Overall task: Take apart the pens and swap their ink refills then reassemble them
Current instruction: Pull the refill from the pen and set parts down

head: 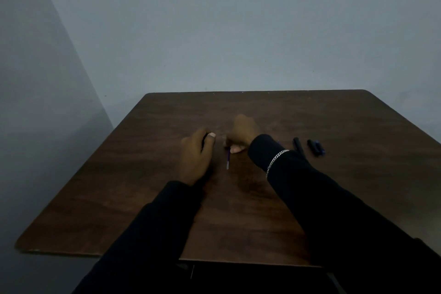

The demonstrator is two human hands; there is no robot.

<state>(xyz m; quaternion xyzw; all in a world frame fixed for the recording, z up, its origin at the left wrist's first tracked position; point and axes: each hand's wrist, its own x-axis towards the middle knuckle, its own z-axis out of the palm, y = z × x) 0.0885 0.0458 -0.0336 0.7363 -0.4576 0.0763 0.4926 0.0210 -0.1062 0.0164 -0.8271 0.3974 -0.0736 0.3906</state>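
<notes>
- The left hand [196,150] rests on the dark wooden bench [334,186], fingers curled around something dark; only a sliver shows beside the thumb, too little to name.
- The right hand [241,135] is closed, pinching the top of a thin ink refill [228,161] whose lower end points toward the person.
- A black pen part [298,144] lies right of the right sleeve, partly hidden by it.
- A blue-and-black pen part [316,147] lies just beyond; dim light blurs both.

Two hands [195,153] [241,133], one ink refill [228,161], two dark pen parts [298,144] [315,147], one table [334,114].
</notes>
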